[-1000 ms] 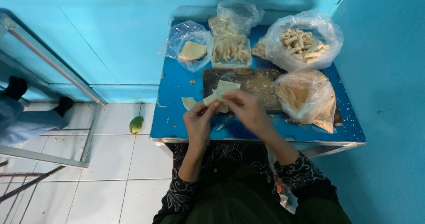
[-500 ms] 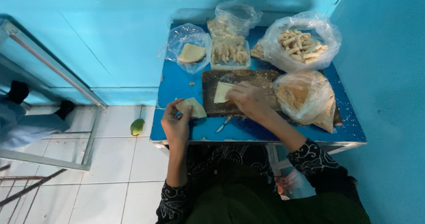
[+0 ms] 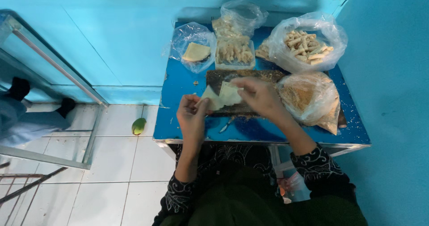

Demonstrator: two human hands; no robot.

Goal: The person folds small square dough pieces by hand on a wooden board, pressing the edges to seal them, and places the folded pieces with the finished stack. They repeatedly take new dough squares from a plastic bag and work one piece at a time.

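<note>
My left hand point(image 3: 192, 116) pinches a thin pale wrapper sheet point(image 3: 212, 98) by its corner above the blue table point(image 3: 183, 85). My right hand point(image 3: 259, 96) holds a second pale wrapper sheet point(image 3: 230, 93) over a dark cutting board point(image 3: 263, 76). The two sheets touch or overlap at their edges. A small knife point(image 3: 225, 126) lies on the table under my hands.
At the back stand a bag with a stack of wrappers point(image 3: 195, 51), a tray of rolled pieces point(image 3: 234, 52) and a bag of rolled sticks point(image 3: 308, 45). A bag of crumbs point(image 3: 308, 98) sits right. A green fruit point(image 3: 139, 126) lies on the tiled floor.
My left hand lifted a wrapper sheet off the table's left part and moved right. My right hand raised its sheet from the board, and both hands now meet.
</note>
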